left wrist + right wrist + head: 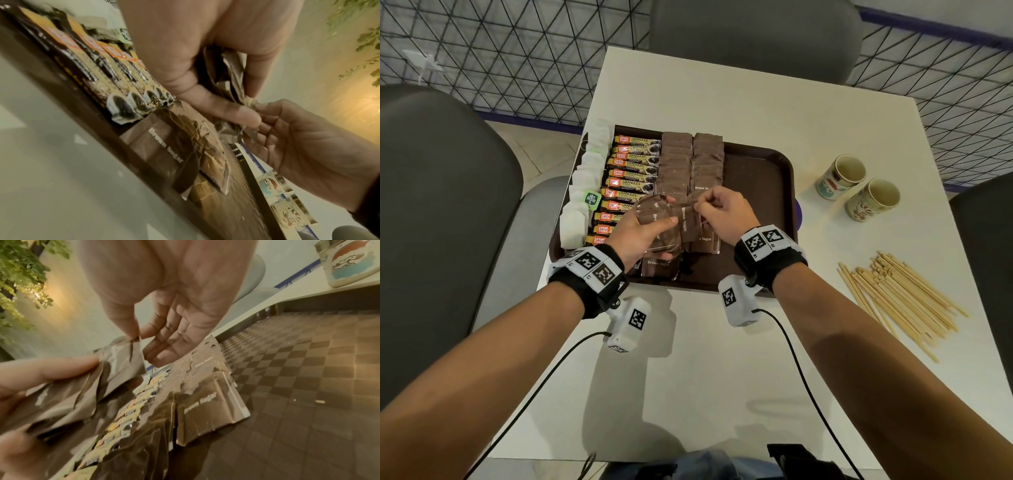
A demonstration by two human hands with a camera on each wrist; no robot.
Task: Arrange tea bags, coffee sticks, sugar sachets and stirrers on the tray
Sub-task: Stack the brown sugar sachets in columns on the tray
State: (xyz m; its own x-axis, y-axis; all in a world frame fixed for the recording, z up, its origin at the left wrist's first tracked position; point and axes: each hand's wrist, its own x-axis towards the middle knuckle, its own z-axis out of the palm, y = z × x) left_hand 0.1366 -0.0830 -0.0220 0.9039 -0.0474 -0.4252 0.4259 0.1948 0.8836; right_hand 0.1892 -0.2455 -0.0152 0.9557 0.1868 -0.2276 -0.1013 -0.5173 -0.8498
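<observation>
Head view, left to right. White tea bags run in a column along the left rim of the brown tray, at centre left of the frame. Just right of them, a column of coffee sticks, labels up. Next, two columns of brown sugar sachets fill the tray's middle; its right part shows bare checkered floor.

Left hand, lower centre of the frame above the tray's near end: fingers and thumb curled round a fanned bunch of sachets. Right hand, just right of it: thumb and forefinger pinch the top edge of one sachet in that bunch; the right wrist view shows the remaining fingers loosely extended.

More sachets lie flat on the tray under both hands, "Brown Sugar" readable.

Right of the tray, on the white table: two patterned cups, upright, side by side. Lower right of them, a loose heap of wooden stirrers, off the tray.
</observation>
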